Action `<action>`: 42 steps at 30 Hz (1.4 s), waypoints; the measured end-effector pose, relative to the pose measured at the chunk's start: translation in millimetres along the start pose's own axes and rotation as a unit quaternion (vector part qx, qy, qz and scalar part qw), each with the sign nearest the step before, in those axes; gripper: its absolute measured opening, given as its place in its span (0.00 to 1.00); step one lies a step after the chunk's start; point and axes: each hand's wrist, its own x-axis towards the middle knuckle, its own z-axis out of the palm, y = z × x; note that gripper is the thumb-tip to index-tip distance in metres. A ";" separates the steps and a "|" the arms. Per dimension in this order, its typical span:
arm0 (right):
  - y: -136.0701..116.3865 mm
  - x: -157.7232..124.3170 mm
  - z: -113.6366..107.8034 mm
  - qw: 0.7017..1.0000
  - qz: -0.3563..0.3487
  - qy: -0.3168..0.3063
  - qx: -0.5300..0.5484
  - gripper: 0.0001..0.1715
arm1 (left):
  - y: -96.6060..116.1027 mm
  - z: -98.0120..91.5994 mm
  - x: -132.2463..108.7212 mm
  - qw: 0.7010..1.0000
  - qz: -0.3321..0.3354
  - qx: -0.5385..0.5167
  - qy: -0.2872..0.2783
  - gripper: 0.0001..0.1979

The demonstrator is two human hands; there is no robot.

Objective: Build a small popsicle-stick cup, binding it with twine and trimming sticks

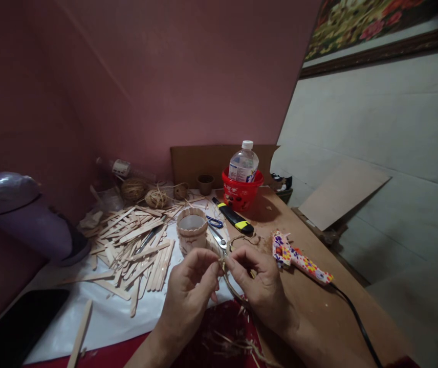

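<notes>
A brown twine is pinched between the fingers of my left hand and my right hand, whose fingertips nearly meet over the front of the table. One loop of it hangs below my fingers, and another bit curls behind my right hand. Just beyond my left hand stands a small round cup with a scalloped wooden rim. Scissors with blue handles lie beside the cup, their near end partly hidden by my hands. Further back rests a black and yellow utility knife.
Wooden craft sticks lie heaped on the left over white sheeting. Twine balls sit behind them. A red pot holds a plastic bottle. At right lies a flower-patterned glue gun with a black cord.
</notes>
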 end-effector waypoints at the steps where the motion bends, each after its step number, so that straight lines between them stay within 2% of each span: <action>1: -0.2 0.3 0.0 1.000 -0.003 0.002 -0.003 0.13 | 0.1 0.3 0.4 1.000 -0.002 0.000 0.001 0.09; 19: -1.4 -0.6 -0.4 1.000 -0.018 -0.007 -0.022 0.13 | -3.0 -2.1 2.9 1.000 -0.012 -0.022 0.000 0.09; 26: 2.6 1.4 0.3 1.000 0.019 -0.018 0.002 0.14 | -3.6 -4.2 6.6 0.979 -0.113 -0.157 -0.060 0.09; 28: 3.9 2.5 0.5 1.000 -0.009 -0.005 -0.022 0.13 | -3.7 -4.1 8.1 0.975 -0.121 -0.180 -0.056 0.09; 31: 5.1 3.2 1.1 0.991 -0.089 0.050 -0.091 0.06 | -4.3 -4.2 10.8 0.975 -0.116 -0.184 -0.034 0.10; 34: 6.3 1.0 2.1 0.973 -0.148 0.081 -0.157 0.10 | -5.4 -4.9 11.9 0.978 -0.111 -0.174 -0.016 0.11; 38: 8.6 -3.1 3.2 0.955 -0.207 0.050 -0.205 0.08 | -6.7 -5.2 10.0 0.983 -0.105 -0.147 -0.014 0.11; 42: 9.2 -3.5 2.9 0.945 -0.225 0.030 -0.235 0.08 | -5.8 -4.6 8.6 0.988 -0.095 -0.116 -0.023 0.11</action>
